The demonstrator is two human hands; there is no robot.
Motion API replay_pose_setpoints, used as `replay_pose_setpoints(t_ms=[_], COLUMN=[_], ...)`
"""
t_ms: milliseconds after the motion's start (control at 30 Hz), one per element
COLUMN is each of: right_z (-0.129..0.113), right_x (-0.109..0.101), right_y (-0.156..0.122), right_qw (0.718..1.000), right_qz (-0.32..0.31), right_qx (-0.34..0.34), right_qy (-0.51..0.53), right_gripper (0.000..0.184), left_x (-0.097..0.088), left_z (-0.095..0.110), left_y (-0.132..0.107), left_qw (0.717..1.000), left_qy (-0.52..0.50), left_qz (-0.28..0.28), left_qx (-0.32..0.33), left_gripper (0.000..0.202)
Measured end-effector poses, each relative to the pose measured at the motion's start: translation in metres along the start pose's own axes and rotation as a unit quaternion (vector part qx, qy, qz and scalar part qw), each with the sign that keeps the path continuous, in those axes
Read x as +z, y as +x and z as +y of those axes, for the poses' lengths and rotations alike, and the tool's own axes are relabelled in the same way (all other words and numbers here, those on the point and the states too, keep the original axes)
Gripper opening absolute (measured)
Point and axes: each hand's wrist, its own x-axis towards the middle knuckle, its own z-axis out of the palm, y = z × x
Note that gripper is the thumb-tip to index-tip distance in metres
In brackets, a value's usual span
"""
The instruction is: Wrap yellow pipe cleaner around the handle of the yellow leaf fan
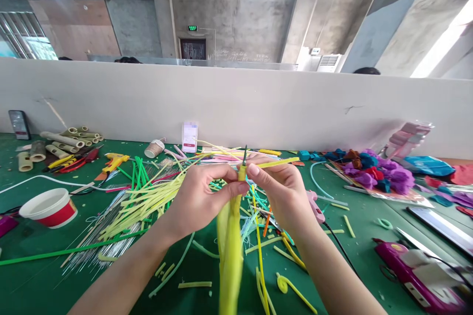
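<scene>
In the middle of the head view, my left hand pinches the upper end of a yellow fuzzy bundle, which hangs down toward the bottom edge. A thin dark stem sticks up out of its top. My right hand is closed at the same spot, with thumb and fingers pinching a yellow chenille strip that points out to the right. Whether that strip is wrapped around the stem is hidden by my fingertips. Beneath my hands lie loose yellow chenille stems and scattered cut pieces.
On the green table stand a paper cup, a yellow glue gun and a pink glue gun. A magenta power strip and purple flowers are at right. A phone leans on the white partition.
</scene>
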Motion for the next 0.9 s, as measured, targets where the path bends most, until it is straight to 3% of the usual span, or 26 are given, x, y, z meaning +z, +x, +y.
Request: replay_pose_setpoints(t_ms=[200, 300, 367, 500, 633, 733, 900], right_z=[-0.002, -0.003, -0.004, -0.005, -0.007, -0.008, -0.005], right_x=[0.0, 0.002, 0.005, 0.009, 0.01, 0.009, 0.007], right_y=[0.001, 0.0, -0.002, -0.005, -0.007, -0.006, -0.003], right_qw=[1.0, 0.999, 0.999, 0.993, 0.987, 0.992, 1.0], right_qz=[-0.008, 0.002, 0.021, 0.056, 0.071, 0.056, 0.021], right_qx=[0.022, 0.022, 0.009, -0.038, -0.06, -0.048, 0.012], right_qy=[-0.009, -0.028, -0.042, -0.097, -0.132, -0.102, -0.006], right_gripper=[0.014, 0.011, 0.01, 0.005, 0.006, 0.007, 0.007], left_x=[-0.007, -0.009, -0.006, 0.005, 0.011, 0.009, 0.0], left_z=[-0.002, -0.002, -0.001, 0.005, 0.01, 0.01, 0.007], left_y=[0.004, 0.005, 0.003, -0.003, -0.009, -0.01, -0.004], left_qw=[0.994, 0.993, 0.996, 0.995, 0.992, 0.993, 0.999], left_qy=[-0.056, -0.023, 0.017, 0.093, 0.102, 0.094, 0.02], left_qz=[-0.096, -0.116, -0.085, 0.032, 0.072, 0.075, -0.011], left_qx=[0.019, 0.018, 0.011, -0.013, -0.019, -0.016, -0.03], left_gripper=[0.023, 0.021, 0.017, 0.016, 0.023, 0.025, 0.02])
